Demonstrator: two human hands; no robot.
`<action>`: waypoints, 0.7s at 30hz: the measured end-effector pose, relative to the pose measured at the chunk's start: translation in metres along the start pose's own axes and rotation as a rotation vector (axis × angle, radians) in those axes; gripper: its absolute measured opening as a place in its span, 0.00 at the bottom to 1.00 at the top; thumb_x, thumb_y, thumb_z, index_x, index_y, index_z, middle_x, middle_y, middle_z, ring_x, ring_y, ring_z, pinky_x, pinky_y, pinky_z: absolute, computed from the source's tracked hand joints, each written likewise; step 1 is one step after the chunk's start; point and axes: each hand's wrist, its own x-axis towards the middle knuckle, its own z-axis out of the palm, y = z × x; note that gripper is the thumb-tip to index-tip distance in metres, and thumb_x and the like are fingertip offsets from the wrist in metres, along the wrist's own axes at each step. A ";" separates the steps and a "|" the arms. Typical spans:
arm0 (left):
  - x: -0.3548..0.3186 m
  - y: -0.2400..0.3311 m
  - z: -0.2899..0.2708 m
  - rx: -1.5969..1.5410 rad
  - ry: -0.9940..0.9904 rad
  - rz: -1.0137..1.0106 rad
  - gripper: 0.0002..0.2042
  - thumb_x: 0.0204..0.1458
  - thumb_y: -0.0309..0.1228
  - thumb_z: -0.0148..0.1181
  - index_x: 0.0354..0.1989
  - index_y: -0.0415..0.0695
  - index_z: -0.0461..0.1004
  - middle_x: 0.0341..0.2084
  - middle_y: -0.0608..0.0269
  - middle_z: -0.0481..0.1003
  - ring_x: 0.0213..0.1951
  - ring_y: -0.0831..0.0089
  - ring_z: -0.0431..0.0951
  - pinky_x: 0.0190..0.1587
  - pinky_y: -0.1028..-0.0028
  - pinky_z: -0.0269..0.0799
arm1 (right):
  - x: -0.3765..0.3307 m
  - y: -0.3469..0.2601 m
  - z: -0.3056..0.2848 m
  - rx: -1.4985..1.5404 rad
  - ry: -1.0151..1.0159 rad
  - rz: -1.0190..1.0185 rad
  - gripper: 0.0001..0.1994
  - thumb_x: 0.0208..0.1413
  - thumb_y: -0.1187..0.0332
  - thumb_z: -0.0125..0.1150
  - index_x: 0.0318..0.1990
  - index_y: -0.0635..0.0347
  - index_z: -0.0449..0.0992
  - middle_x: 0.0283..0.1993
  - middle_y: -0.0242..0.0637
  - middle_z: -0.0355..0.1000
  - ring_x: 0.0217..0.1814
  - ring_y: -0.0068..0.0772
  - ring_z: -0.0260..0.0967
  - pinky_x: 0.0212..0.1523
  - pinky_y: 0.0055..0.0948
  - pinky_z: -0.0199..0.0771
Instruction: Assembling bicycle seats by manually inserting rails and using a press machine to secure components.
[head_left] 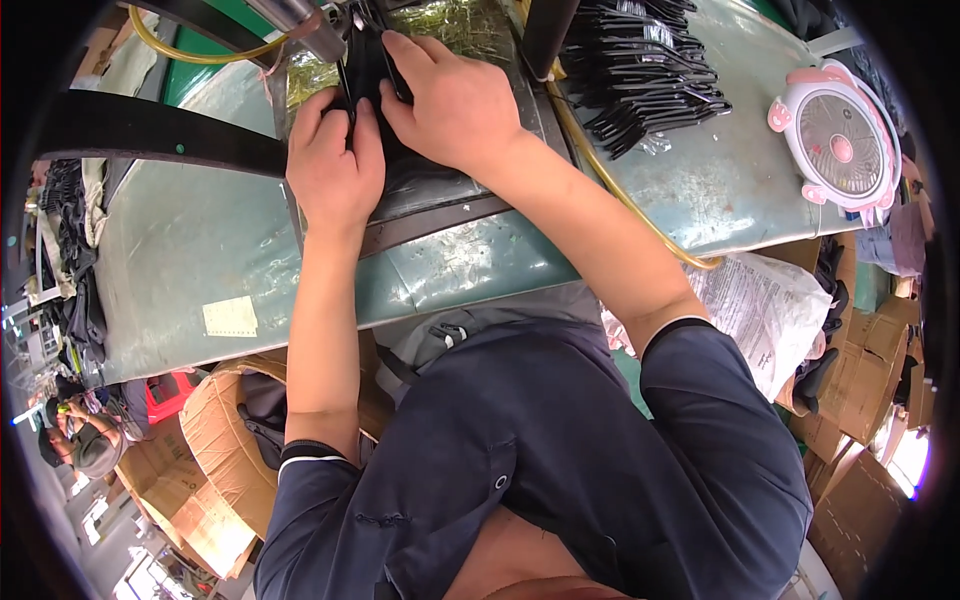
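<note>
A dark, limp piece that looks like black fabric lies under a metal machine head at the top of the view. My left hand is closed on its near left side, thumb and fingers pressed together. My right hand bends over its right side, with fingertips gripping it close to the machine head. The hands are almost touching, and they hide much of the piece. Beneath them is a dark work plate with shiny yellowish film at its far part.
A stack of black strap-like pieces lies on the green table, right of my hands. Farther right stands a pink-and-white fan. A yellow hose crosses the table; a black machine arm spans the left. Cardboard boxes stand below.
</note>
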 end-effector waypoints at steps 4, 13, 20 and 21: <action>-0.006 -0.002 0.003 -0.050 0.061 0.016 0.08 0.57 0.28 0.70 0.33 0.38 0.77 0.43 0.52 0.81 0.39 0.50 0.82 0.42 0.62 0.80 | -0.010 -0.005 -0.009 0.064 0.014 0.106 0.32 0.60 0.51 0.69 0.63 0.66 0.74 0.52 0.49 0.81 0.41 0.53 0.83 0.38 0.43 0.85; -0.006 0.006 -0.015 -0.016 -0.078 -0.157 0.26 0.52 0.38 0.76 0.55 0.39 0.72 0.56 0.43 0.75 0.57 0.45 0.77 0.57 0.56 0.76 | -0.012 -0.009 -0.028 0.233 -0.044 0.195 0.37 0.65 0.49 0.65 0.67 0.75 0.67 0.59 0.63 0.76 0.59 0.66 0.76 0.59 0.49 0.79; -0.002 0.016 -0.054 -0.289 -0.252 -0.427 0.20 0.49 0.33 0.69 0.52 0.39 0.80 0.45 0.48 0.83 0.45 0.49 0.85 0.50 0.62 0.79 | -0.041 0.017 -0.085 0.601 -0.201 0.256 0.25 0.60 0.77 0.56 0.67 0.68 0.71 0.62 0.54 0.76 0.63 0.53 0.76 0.65 0.42 0.75; -0.004 0.019 -0.065 -0.399 -0.340 -0.474 0.21 0.49 0.33 0.70 0.52 0.37 0.81 0.43 0.50 0.84 0.43 0.59 0.86 0.51 0.65 0.79 | -0.043 0.018 -0.099 0.367 -0.176 0.028 0.29 0.55 0.77 0.60 0.67 0.67 0.71 0.63 0.54 0.75 0.65 0.56 0.74 0.68 0.45 0.73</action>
